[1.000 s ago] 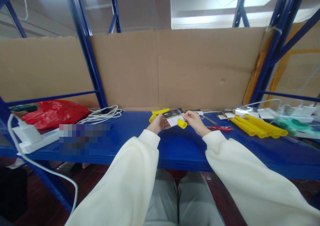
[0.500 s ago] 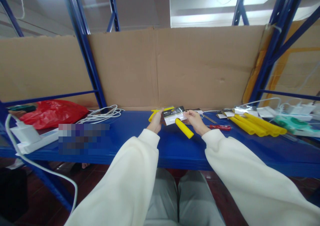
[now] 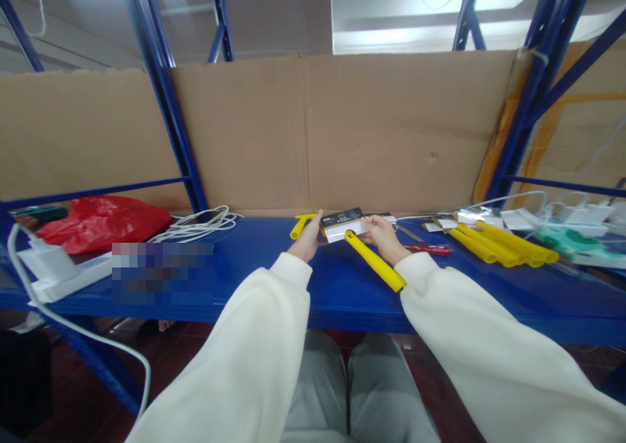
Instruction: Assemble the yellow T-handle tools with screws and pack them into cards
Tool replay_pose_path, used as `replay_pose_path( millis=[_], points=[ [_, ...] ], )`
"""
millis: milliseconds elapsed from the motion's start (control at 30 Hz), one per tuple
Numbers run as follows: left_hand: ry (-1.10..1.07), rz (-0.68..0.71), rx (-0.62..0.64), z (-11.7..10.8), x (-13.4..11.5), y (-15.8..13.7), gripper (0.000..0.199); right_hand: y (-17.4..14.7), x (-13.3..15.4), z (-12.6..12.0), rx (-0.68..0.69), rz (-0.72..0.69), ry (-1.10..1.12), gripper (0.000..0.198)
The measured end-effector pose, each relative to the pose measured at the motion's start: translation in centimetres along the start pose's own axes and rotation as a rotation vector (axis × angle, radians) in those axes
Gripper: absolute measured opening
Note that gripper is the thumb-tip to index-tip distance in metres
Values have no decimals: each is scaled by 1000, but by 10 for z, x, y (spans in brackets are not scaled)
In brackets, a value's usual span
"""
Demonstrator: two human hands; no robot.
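Observation:
Between my two hands is a tool with a yellow handle (image 3: pixel 374 260), its head covered by a black-and-white printed card (image 3: pixel 342 224). The handle slants down to the right, its far end beside my right cuff. My left hand (image 3: pixel 308 241) grips the card's left edge. On the opposite side, my right hand (image 3: pixel 382 237) pinches the card's right edge near the handle's top. What kind of head lies under the card is hidden. Another yellow handle (image 3: pixel 296 228) lies just behind my left hand, partly covered by it.
Several yellow-handled tools (image 3: pixel 506 246) with card-covered heads lie to the right. A red-handled tool (image 3: pixel 430 250) rests beside my right hand. Coiled white cable (image 3: pixel 208 223), a red plastic bag (image 3: pixel 105 221) and a power strip (image 3: pixel 81 280) are on the left. Cardboard (image 3: pixel 391 136) walls the back of the blue bench (image 3: pixel 274 286).
The yellow handle has swung, showing more of its length and reaching farther down and right. The card has tilted slightly, and both hands stay on it in nearly the same place.

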State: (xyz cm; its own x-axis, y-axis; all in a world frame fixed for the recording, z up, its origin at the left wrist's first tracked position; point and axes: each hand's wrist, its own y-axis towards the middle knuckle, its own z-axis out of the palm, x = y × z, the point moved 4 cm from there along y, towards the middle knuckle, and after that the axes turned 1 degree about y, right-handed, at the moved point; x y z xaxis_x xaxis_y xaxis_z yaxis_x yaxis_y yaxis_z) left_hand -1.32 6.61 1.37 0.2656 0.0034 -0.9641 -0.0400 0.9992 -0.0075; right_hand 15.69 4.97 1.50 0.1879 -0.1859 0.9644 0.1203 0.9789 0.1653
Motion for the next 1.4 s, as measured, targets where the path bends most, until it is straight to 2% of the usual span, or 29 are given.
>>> replay_pose_path(
  millis=[100,200,267,367,500,667,833,900,1000,1167,1400],
  points=[
    [93,3,86,3,-1,-2,52,0,1,-1,-24,12,2,26],
    [147,48,130,5,-1,-3,55,1,2,-3,-42,21,-4,25],
    [185,78,137,5,-1,-5,49,1,1,-3,-49,25,-6,25],
    [264,111,162,4,0,-6,27,1,1,-3,-40,27,-6,25],
    [235,154,197,2,2,0,15,0,2,-2,-3,21,-56,21],
    [158,223,139,-3,2,9,11,1,2,0,46,-22,-326,7],
    [143,236,89,-7,1,9,16,6,8,-6,-21,-289,-694,27],
    [180,236,65,-8,2,10,16,5,9,-6,54,-319,-786,31],
    [224,248,25,-11,3,15,16,-4,8,-1,209,-270,-841,34],
    [243,270,-11,-13,5,20,13,-20,5,9,410,-119,-721,31],
    [211,252,-118,-19,1,18,13,-27,10,15,503,-174,-678,23]
  ],
)
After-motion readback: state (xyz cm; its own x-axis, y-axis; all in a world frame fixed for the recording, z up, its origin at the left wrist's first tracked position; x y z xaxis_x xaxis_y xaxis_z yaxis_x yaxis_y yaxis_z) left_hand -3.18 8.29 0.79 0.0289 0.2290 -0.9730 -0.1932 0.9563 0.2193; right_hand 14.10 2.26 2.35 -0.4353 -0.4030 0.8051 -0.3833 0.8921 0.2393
